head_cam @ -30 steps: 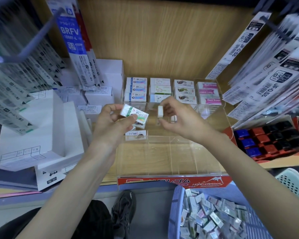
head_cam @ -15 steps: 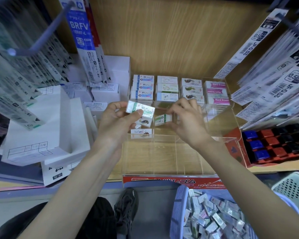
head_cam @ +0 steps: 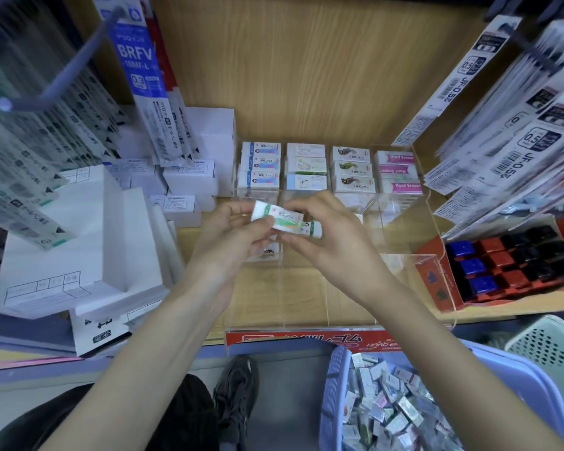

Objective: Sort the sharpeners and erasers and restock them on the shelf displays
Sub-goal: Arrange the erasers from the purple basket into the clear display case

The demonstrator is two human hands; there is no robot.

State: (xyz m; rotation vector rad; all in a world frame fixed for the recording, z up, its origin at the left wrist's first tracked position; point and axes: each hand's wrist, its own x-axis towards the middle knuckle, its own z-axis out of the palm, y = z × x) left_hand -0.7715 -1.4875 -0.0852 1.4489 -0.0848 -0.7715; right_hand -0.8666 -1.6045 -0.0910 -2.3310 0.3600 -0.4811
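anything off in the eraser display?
Yes. The middle pink Hard Eraser box sits upside down relative to the boxes above and below it. In the second column from the left, the lowest box is blue, unlike the two above: possibly missorted.

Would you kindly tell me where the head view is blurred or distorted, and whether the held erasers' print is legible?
Head view: the hanging refill packs at left and right are smeared and bowed by the wide lens; the stacked erasers behind are fairly sharp; the green-striped eraser in the left hand and second eraser in the right hand are soft, print illegible.
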